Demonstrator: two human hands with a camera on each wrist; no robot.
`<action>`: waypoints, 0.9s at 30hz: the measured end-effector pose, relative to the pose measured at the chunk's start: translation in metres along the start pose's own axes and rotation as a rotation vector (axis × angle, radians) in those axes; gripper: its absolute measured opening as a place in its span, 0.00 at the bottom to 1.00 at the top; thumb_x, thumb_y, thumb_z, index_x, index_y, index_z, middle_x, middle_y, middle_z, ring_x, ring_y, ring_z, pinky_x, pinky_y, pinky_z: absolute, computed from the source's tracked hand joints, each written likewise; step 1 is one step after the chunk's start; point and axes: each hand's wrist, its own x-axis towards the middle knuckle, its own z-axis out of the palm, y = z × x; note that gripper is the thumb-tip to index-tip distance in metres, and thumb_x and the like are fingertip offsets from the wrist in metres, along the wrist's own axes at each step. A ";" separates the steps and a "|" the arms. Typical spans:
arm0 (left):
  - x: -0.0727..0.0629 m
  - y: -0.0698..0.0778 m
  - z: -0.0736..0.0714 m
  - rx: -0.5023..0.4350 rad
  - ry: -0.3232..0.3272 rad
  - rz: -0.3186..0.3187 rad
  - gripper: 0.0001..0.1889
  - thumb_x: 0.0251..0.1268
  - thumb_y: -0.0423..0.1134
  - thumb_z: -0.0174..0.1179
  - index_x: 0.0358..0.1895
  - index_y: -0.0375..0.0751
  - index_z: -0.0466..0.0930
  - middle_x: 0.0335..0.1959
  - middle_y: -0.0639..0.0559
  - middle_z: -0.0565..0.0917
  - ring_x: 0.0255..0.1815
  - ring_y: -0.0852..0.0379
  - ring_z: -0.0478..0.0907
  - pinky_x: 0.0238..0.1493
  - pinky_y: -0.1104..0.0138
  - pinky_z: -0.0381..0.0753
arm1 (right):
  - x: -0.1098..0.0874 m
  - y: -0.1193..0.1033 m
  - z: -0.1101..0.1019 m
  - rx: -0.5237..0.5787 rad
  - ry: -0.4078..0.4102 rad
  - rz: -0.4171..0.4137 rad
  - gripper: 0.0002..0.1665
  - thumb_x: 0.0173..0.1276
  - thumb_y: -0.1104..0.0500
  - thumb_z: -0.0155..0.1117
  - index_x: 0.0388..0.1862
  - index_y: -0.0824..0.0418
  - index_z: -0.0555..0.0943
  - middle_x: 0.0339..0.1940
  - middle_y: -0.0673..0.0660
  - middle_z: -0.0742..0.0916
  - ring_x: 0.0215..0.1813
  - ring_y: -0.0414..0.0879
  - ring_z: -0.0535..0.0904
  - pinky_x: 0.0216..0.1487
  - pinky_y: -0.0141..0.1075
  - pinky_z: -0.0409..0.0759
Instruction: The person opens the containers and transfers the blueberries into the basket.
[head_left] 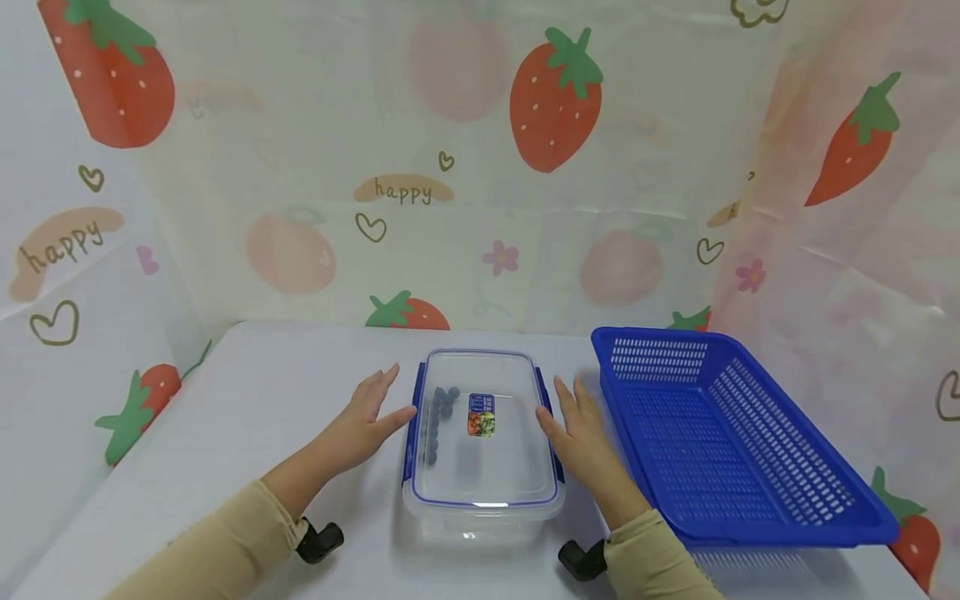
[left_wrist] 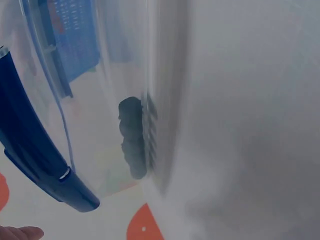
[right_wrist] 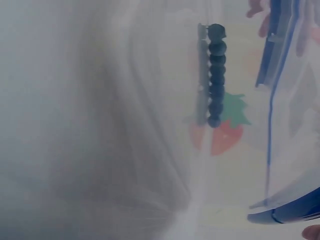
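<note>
Flanking box (head_left: 517, 467), hands (head_left: 363, 423) (head_left: 587, 437), label (head_left: 482, 415) head-view only

A clear rectangular box (head_left: 468, 528) stands flat between the left hand (head_left: 358, 429) and the right hand (head_left: 588, 443). Its blue-edged transparent lid (head_left: 502, 471) lies on top. Inside, small dark balls (right_wrist: 217, 75) make a row along the left wall; whether the latches (head_left: 409, 454) are locked, I cannot tell.

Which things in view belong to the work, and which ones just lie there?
Seem part of the work:
clear box, lid on, between left hand and right hand
small dark balls inside

Seems only lying about:
blue basket, to the right
</note>
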 end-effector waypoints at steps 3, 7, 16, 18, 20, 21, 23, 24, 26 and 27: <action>0.002 -0.002 0.004 -0.024 -0.004 -0.002 0.43 0.62 0.63 0.48 0.73 0.49 0.39 0.72 0.37 0.40 0.71 0.37 0.37 0.64 0.38 0.45 | 0.001 0.008 0.005 0.110 0.024 -0.048 0.37 0.70 0.49 0.48 0.71 0.64 0.51 0.70 0.72 0.52 0.70 0.67 0.42 0.66 0.63 0.42; 0.003 -0.004 0.009 -0.062 -0.008 -0.007 0.43 0.62 0.61 0.50 0.73 0.49 0.38 0.72 0.38 0.42 0.71 0.38 0.38 0.65 0.40 0.45 | 0.005 0.018 0.012 0.265 0.019 -0.070 0.37 0.69 0.54 0.48 0.70 0.69 0.50 0.70 0.72 0.55 0.71 0.65 0.45 0.68 0.59 0.42; 0.005 -0.006 0.018 -0.177 -0.039 -0.059 0.45 0.59 0.59 0.55 0.73 0.49 0.40 0.72 0.39 0.45 0.69 0.36 0.50 0.61 0.42 0.59 | 0.009 0.025 0.019 0.456 -0.034 -0.007 0.34 0.66 0.58 0.54 0.68 0.70 0.57 0.66 0.73 0.63 0.66 0.67 0.59 0.64 0.57 0.59; 0.006 -0.007 0.020 -0.215 -0.042 -0.070 0.43 0.59 0.57 0.55 0.72 0.49 0.43 0.71 0.39 0.48 0.67 0.37 0.56 0.59 0.44 0.65 | 0.009 0.024 0.019 0.536 -0.052 0.032 0.33 0.68 0.58 0.52 0.68 0.68 0.58 0.63 0.73 0.67 0.62 0.65 0.65 0.59 0.54 0.68; 0.007 -0.008 0.021 -0.248 -0.035 -0.083 0.41 0.60 0.56 0.56 0.72 0.48 0.47 0.71 0.41 0.52 0.65 0.40 0.61 0.57 0.49 0.70 | 0.010 0.024 0.019 0.591 -0.047 0.061 0.31 0.68 0.58 0.53 0.67 0.68 0.60 0.60 0.72 0.71 0.58 0.62 0.71 0.53 0.48 0.75; 0.008 -0.008 0.022 -0.270 -0.032 -0.084 0.39 0.61 0.55 0.56 0.71 0.47 0.49 0.70 0.41 0.55 0.63 0.42 0.64 0.55 0.51 0.72 | 0.010 0.023 0.019 0.614 -0.041 0.071 0.30 0.68 0.59 0.53 0.67 0.68 0.61 0.59 0.72 0.73 0.55 0.60 0.73 0.50 0.46 0.77; 0.010 -0.009 0.023 -0.311 -0.020 -0.085 0.36 0.62 0.52 0.56 0.70 0.45 0.53 0.66 0.41 0.62 0.58 0.46 0.70 0.51 0.56 0.77 | 0.010 0.023 0.019 0.616 -0.011 0.081 0.29 0.68 0.59 0.53 0.65 0.68 0.63 0.58 0.70 0.74 0.53 0.57 0.75 0.48 0.41 0.77; 0.010 -0.009 0.024 -0.333 -0.015 -0.090 0.35 0.62 0.51 0.56 0.70 0.45 0.54 0.63 0.42 0.66 0.55 0.48 0.73 0.48 0.58 0.79 | 0.011 0.022 0.019 0.610 0.005 0.081 0.28 0.68 0.59 0.54 0.64 0.69 0.65 0.58 0.69 0.74 0.51 0.55 0.76 0.47 0.39 0.77; 0.012 -0.009 0.025 -0.380 -0.014 -0.100 0.33 0.63 0.47 0.56 0.69 0.44 0.56 0.55 0.43 0.73 0.49 0.52 0.76 0.44 0.61 0.81 | 0.011 0.022 0.019 0.607 0.024 0.078 0.27 0.67 0.60 0.55 0.62 0.70 0.66 0.58 0.68 0.74 0.48 0.51 0.77 0.45 0.36 0.77; 0.012 -0.009 0.025 -0.394 -0.017 -0.110 0.32 0.63 0.47 0.56 0.69 0.45 0.57 0.51 0.44 0.75 0.46 0.53 0.77 0.42 0.62 0.82 | 0.011 0.022 0.019 0.607 0.031 0.075 0.27 0.67 0.60 0.55 0.62 0.71 0.67 0.58 0.68 0.74 0.46 0.49 0.77 0.44 0.35 0.77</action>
